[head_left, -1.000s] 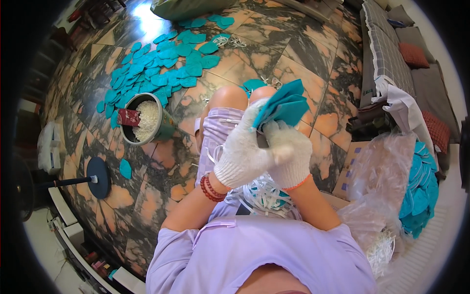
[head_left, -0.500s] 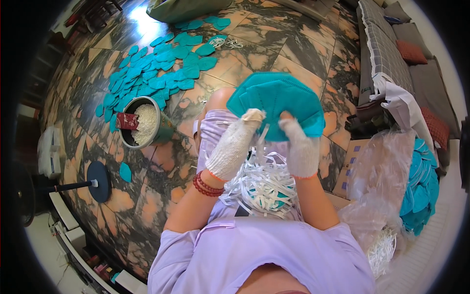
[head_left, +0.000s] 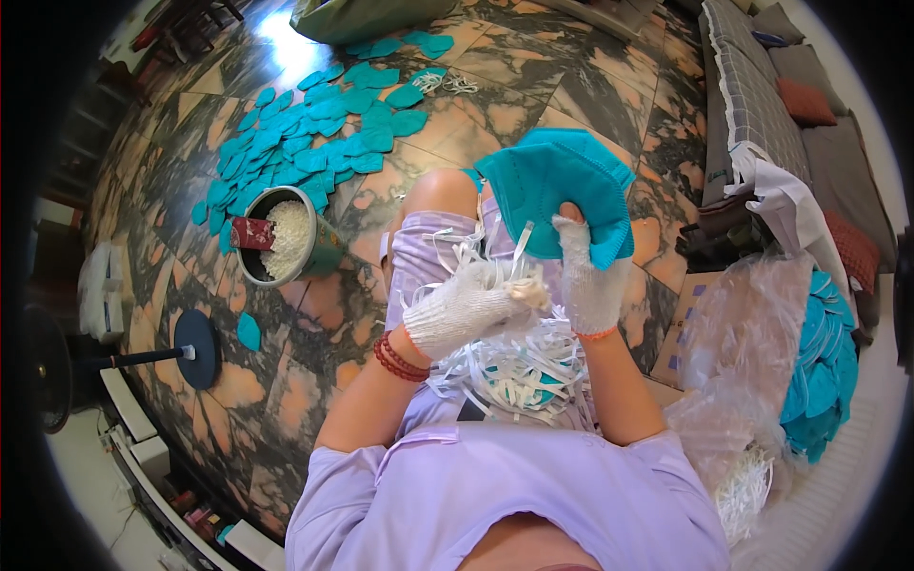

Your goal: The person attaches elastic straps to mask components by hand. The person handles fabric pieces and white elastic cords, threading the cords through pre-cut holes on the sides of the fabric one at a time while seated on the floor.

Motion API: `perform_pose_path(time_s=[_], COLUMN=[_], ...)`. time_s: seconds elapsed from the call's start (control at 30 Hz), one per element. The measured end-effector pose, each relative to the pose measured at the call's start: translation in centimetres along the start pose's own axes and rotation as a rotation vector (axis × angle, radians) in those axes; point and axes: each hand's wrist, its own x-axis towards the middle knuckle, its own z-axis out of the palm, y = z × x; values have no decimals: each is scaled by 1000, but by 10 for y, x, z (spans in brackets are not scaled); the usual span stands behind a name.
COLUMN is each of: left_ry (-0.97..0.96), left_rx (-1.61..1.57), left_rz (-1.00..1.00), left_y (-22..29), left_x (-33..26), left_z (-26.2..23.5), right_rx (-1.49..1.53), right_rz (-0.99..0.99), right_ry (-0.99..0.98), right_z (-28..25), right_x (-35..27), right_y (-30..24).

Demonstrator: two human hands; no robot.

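Note:
My right hand, in a white knit glove with bare fingertips, grips a stack of teal face masks above my lap, thumb on the near side. The masks are folded flat and tilt up to the right; a single white strap hangs beside their lower left edge. Just below and left of them is my left hand, gloved too, its fingers closed. White elastic straps stick out around those fingers. Under both hands a tangled heap of white straps lies in my lap, with a bit of teal showing through.
Many teal masks cover the floor ahead on the left. A bucket of white bits with a red scoop-like piece stands nearer. A round dark base with a pole is at left. Plastic-wrapped masks and a sofa are right.
My left hand has let go of the masks and dropped to the straps, fingers now closed. The stack has turned and shifted right, held by my right hand alone.

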Motion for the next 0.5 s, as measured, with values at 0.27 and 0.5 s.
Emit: perform_pose_path(time_s=[0.27,0.5], left_ry=[290,762], left_rx=[-543,-16], left_rz=[690,841], left_y=[-27,-4], left_x=[42,45], left_z=[-107,-91], right_rx=[-391,-463], right_rz=[-368,-278], right_ry=[-708,-102], right_z=[3,-33], right_x=[-59,-40], right_y=[17,12])
